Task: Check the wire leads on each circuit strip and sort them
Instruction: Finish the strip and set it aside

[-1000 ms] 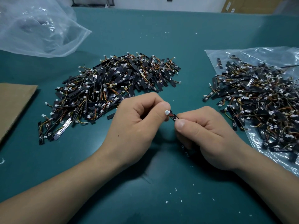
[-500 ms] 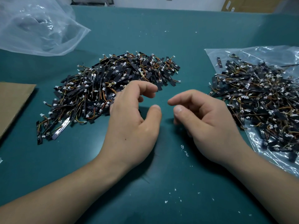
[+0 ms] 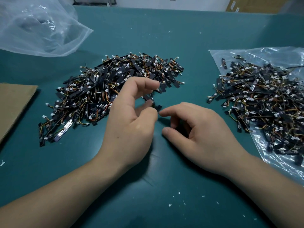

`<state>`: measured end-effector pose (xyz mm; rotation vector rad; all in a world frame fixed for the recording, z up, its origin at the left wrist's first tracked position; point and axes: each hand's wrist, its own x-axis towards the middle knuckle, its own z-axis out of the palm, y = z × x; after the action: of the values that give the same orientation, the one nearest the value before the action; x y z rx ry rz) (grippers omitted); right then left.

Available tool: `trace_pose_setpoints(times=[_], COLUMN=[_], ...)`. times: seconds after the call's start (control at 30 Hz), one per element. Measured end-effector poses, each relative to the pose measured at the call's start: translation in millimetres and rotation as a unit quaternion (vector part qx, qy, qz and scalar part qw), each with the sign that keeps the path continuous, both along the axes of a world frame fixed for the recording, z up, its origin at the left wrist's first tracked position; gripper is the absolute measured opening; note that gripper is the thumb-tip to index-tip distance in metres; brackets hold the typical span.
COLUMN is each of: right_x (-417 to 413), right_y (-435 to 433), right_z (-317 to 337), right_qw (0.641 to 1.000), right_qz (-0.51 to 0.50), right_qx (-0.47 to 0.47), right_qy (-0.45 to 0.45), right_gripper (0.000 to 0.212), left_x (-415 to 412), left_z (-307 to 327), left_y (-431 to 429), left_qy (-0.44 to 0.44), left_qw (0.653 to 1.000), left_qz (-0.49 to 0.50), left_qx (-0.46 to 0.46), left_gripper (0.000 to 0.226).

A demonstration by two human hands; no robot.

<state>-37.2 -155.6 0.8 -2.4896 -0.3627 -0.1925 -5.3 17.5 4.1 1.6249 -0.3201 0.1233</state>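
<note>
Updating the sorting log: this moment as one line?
left hand: blurred circuit strip at its fingers, grip unclear | right hand: loosely curled, empty | left pile: on table | right pile: on plastic bag

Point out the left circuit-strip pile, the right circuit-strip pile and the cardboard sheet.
left circuit-strip pile (image 3: 105, 89), head view, centre of heap.
right circuit-strip pile (image 3: 256, 102), head view, centre of heap.
cardboard sheet (image 3: 14, 102), head view, flat top face.

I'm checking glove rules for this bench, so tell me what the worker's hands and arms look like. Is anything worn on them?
Nothing is worn. The left hand and the right hand are bare, with no gloves, rings or finger cots showing. The left forearm and right forearm are bare too: no sleeves, watch or wrist strap in view.
</note>
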Motion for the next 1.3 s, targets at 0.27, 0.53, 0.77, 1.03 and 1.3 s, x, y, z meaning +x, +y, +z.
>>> trace_pose_setpoints(times=[0.27, 0.53, 0.77, 1.03, 1.3], right_x=[-6.9, -4.9, -1.0, 0.3, 0.4], right_y=[9.2, 7.8, 4.5, 0.4, -3.2], right_z=[2.1, -0.3, -2.8, -2.7, 2.6], right_qw=[0.993, 0.99, 0.985, 0.992, 0.972], right_qz=[-0.031, -0.094, -0.132, -0.079, -0.013], right_qx=[-0.113, -0.086, -0.101, 0.082, 0.234], right_qy=[-0.03, -0.053, -0.051, -0.045, 0.019], right_gripper=[0.028, 0.017, 0.015, 0.007, 0.031], left_x=[-1.2, -6.2, -7.9, -13.5, -9.3], left_z=[-2.8, -2.0, -0.7, 2.3, 3.5], left_y=[-1.4, -3.3, -7.3, -7.0, -4.7], left_qy=[0.011, 0.002, -0.042, -0.136, -0.127], left_qw=[0.999, 0.97, 0.91, 0.922, 0.977], left_qz=[-0.019, -0.001, -0.005, 0.05, 0.015], left_qx=[0.037, 0.244, 0.411, 0.359, 0.17], left_gripper=[0.046, 0.052, 0.062, 0.029, 0.013])
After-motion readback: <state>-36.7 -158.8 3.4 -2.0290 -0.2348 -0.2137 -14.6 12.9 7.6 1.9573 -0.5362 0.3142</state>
